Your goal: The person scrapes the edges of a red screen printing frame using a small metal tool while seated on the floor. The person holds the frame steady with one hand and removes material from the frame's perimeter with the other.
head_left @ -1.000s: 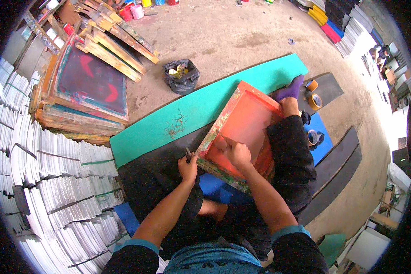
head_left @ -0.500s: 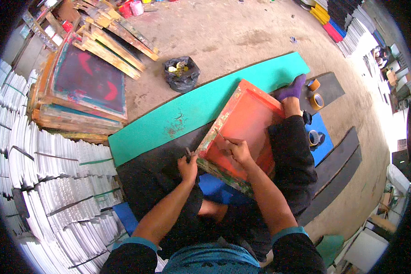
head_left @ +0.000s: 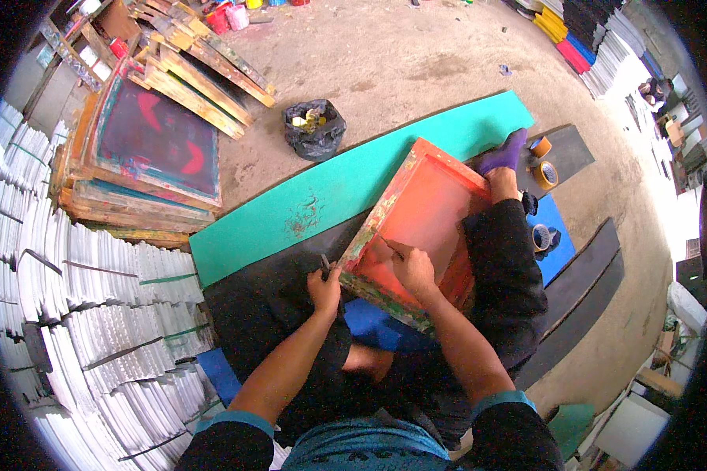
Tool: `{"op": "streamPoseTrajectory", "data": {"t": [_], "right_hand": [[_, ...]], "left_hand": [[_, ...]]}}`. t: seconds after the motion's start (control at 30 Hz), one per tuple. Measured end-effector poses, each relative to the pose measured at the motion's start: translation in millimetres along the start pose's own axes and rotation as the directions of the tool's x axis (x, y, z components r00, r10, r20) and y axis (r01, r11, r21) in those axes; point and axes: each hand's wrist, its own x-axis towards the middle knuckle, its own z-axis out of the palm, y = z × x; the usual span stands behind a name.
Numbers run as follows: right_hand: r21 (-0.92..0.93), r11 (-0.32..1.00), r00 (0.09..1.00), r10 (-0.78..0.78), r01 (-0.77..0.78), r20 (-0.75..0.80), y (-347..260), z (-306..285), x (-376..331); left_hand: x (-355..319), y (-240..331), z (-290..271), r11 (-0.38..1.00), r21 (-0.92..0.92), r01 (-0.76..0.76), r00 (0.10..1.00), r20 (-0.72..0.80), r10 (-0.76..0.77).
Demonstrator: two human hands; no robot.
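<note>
The right hand (head_left: 411, 267) lies on the orange mesh of a wooden printing screen frame (head_left: 420, 228), its index finger stretched out and pressed onto the mesh near the frame's lower left corner, the other fingers loosely curled and gripping nothing. The left hand (head_left: 324, 286) is closed around a small dark tool (head_left: 324, 265) that stands up just outside that same corner, touching or almost touching the wood. The frame rests tilted across the person's lap and dark trouser leg (head_left: 504, 275), its far edge toward the green mat (head_left: 353, 184) on the floor. Judging by this, the step in hand is close work at one corner of the screen, the finger steadying or feeling the mesh while the tool is readied; the next move would seem to call for a light, careful touch so that the mesh is not cut and the frame does not slide off the knee. What kind of tool it is cannot be made out, since the fist hides most of it, and whether its tip meets the frame is unclear. The frame's near edge is covered by the right forearm. Farther out lie rolls of tape (head_left: 545, 173), a black bag (head_left: 314, 129) and a stack of other screens (head_left: 145, 157).
</note>
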Motion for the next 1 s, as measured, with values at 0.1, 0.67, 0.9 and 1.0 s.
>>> {"op": "streamPoseTrajectory", "data": {"t": [0.1,0.67,0.9,1.0], "right_hand": [[-0.125,0.988,0.988,0.103,-0.088,0.117,-11,-6,-4],[-0.339,0.941,0.981,0.059,0.007,0.185,-43,-10,-7],[0.242,0.963,0.988,0.089,-0.117,0.125,-33,-22,-3],[0.395,0.906,0.985,0.104,-0.150,0.136,-23,-18,-3]], "left_hand": [[-11,21,-4,0.999,-0.037,0.020,0.999,-0.043,-0.022],[-12,5,-1,0.995,0.006,0.104,0.994,-0.028,-0.104],[-13,20,-6,0.993,0.108,0.041,0.998,-0.042,-0.037],[-18,38,-12,0.999,0.043,0.021,0.999,-0.034,-0.020]]}}
